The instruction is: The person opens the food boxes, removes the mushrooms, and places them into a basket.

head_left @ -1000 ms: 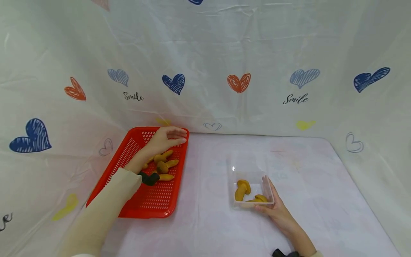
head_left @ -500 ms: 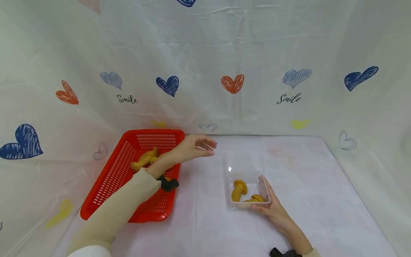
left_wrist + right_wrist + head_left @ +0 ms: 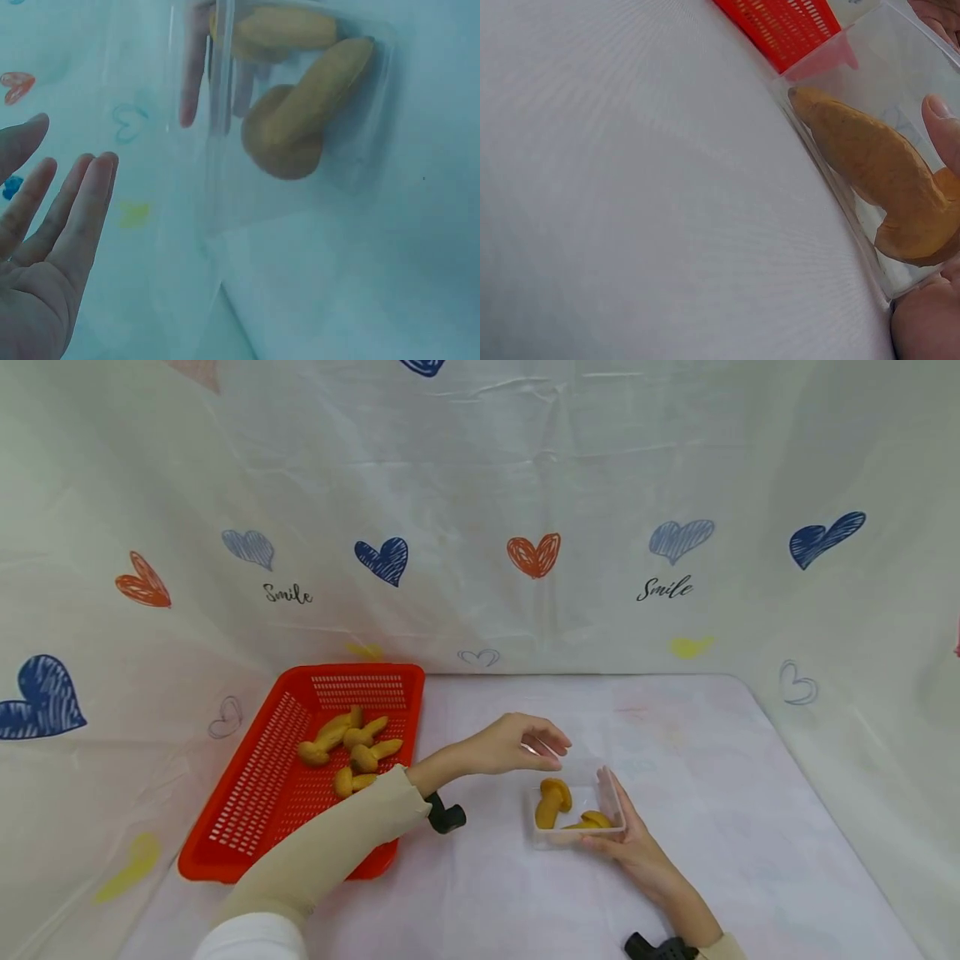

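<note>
A clear plastic box (image 3: 618, 814) sits on the table, with two yellow-brown mushrooms inside. One mushroom (image 3: 551, 806) leans upright at the left; the other (image 3: 594, 819) lies at the front right. My right hand (image 3: 637, 847) grips the box by its right side, the thumb low at the front corner. Above the box's back left, my left hand (image 3: 513, 745) hovers palm down. In the left wrist view its fingers (image 3: 84, 214) are extended and hold nothing. The right wrist view shows a mushroom (image 3: 877, 154) through the box wall.
At the left stands a red perforated plastic basket (image 3: 225, 793) holding several more mushrooms (image 3: 330, 731). My left sleeve (image 3: 330, 843) crosses over the basket's front right corner. A white curtain printed with hearts (image 3: 465, 485) rises behind the white-covered table (image 3: 480, 893).
My left hand has moved right from over the red basket to above the clear box, with nothing in it. The right hand keeps its hold on the box. The head view has shifted slightly.
</note>
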### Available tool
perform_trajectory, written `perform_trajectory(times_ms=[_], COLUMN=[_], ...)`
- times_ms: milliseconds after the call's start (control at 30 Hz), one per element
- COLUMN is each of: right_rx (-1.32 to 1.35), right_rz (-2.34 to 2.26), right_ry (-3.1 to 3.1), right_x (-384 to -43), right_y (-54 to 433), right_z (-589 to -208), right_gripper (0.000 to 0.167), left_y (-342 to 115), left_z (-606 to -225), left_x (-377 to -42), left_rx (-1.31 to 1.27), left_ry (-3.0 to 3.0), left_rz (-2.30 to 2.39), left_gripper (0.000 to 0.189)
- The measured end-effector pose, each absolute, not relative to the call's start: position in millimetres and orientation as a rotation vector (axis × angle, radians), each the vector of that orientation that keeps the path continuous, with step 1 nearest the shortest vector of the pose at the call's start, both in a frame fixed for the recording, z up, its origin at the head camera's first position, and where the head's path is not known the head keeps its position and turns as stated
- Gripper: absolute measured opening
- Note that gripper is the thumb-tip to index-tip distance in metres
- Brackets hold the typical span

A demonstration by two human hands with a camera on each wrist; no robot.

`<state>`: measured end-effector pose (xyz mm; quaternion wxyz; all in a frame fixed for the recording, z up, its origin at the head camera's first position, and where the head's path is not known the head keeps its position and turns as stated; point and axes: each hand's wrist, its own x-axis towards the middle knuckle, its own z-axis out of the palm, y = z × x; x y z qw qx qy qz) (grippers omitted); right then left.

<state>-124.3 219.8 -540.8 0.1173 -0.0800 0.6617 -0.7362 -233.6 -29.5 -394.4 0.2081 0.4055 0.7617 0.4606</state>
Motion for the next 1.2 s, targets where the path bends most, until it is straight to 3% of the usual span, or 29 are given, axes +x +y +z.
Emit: perform_trajectory(times_ms=[567,1200], right_rx=[-0.36,-0.402], right_rz=[-2.164,-2.181], right_ry=[1.848,1.88], right_x=[-125,-125], right_y=[224,225], right_z=[-545,-546], right_gripper=[0.106,0.108], left_y=[18,33], left_z=[-441,-454], left_x=[-209,-206], left_rx=[1.2,1.347], left_ry=[2.049,2.151], left_rz=[1.134,0.723], left_gripper=[0.029,0.03])
